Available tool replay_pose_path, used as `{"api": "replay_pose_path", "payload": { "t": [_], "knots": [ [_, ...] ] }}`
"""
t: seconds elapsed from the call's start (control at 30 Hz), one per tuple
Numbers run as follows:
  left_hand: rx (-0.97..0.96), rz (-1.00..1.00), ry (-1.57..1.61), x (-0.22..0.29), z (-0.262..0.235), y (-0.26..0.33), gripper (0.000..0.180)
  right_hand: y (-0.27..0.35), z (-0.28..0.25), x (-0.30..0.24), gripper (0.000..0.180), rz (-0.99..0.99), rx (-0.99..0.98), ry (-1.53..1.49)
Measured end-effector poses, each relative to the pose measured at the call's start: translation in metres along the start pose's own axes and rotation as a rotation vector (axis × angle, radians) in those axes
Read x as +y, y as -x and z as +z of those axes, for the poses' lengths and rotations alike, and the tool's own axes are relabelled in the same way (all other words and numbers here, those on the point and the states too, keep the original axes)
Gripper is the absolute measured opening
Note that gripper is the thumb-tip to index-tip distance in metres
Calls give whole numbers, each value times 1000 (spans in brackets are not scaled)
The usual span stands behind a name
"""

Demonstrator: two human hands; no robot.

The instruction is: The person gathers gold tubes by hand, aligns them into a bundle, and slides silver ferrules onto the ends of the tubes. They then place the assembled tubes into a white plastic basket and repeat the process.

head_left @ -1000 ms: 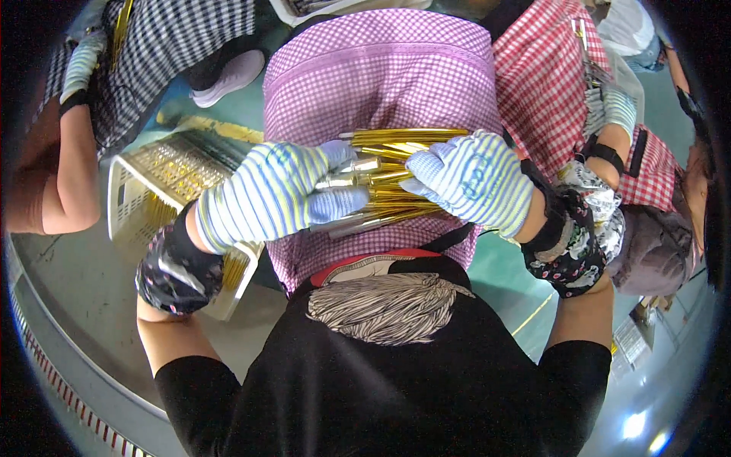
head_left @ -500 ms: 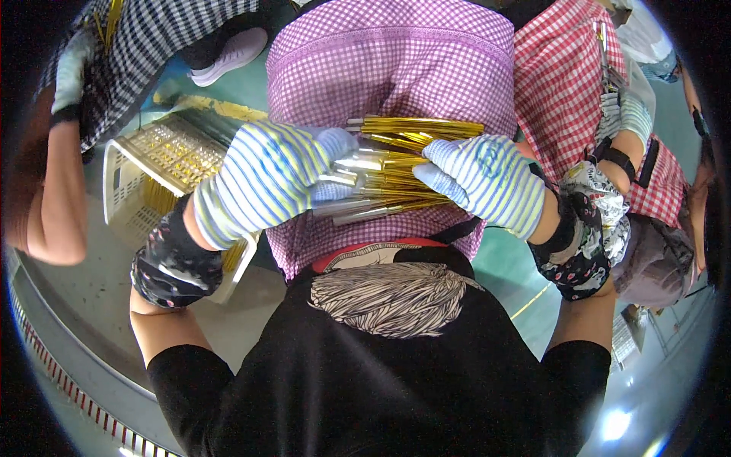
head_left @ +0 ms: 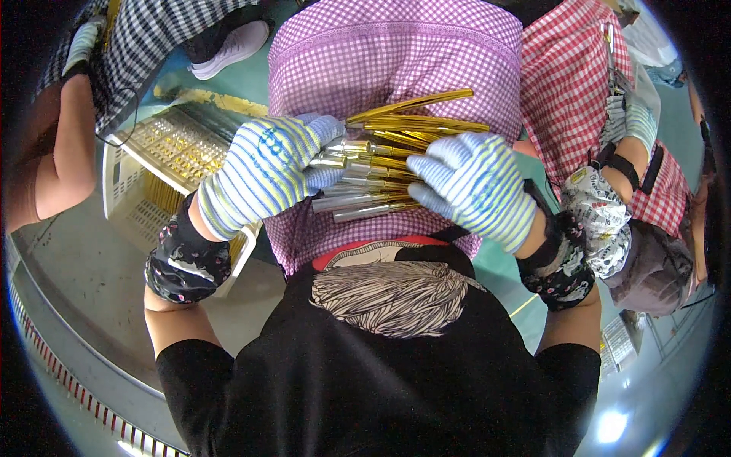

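My left hand, in a blue-and-yellow striped glove, is closed on the silver tube ends of a few gold foil sticks. My right hand, gloved alike, is just right of them; its thumb and fingers are apart near the gold strands. Several more sticks with clear or silvery tubes and gold foil lengths lie across my purple checked apron. My hands and the bundle's overlap hide some of the strands.
A cream perforated plastic crate with gold pieces stands tilted at my left. Co-workers sit close by: a gloved hand at far left, a striped-gloved hand at right. A pale shoe rests on the green floor.
My right hand has loosened from the gold strands, with its fingers spreading and shifting slightly left. One gold stick at the top now angles upward. My left hand has rotated a little.
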State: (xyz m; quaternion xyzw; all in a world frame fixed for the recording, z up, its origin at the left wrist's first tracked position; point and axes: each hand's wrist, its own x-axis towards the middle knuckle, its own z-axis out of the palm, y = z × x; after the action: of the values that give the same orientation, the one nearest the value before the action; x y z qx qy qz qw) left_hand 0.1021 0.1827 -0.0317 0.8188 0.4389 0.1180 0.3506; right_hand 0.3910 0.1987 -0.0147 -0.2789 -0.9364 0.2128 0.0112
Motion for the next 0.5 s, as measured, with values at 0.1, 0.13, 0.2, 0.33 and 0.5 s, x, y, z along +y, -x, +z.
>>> {"api": "replay_pose_path", "payload": {
  "t": [0.1,0.13,0.2,0.33,0.5],
  "knots": [
    [-36,-27,-27,-1,4,0,33,8,18,-11,40,33,-34,22],
    [-35,-24,-28,1,2,-1,33,8,19,-12,40,35,-31,26],
    [-35,14,-98,5,0,-3,36,10,21,-17,37,103,-69,26],
    [-5,97,-209,9,1,-1,41,8,17,-19,32,171,-178,-77],
    [43,252,-250,30,-3,-11,23,16,11,-19,29,168,-98,-52]
  ]
}}
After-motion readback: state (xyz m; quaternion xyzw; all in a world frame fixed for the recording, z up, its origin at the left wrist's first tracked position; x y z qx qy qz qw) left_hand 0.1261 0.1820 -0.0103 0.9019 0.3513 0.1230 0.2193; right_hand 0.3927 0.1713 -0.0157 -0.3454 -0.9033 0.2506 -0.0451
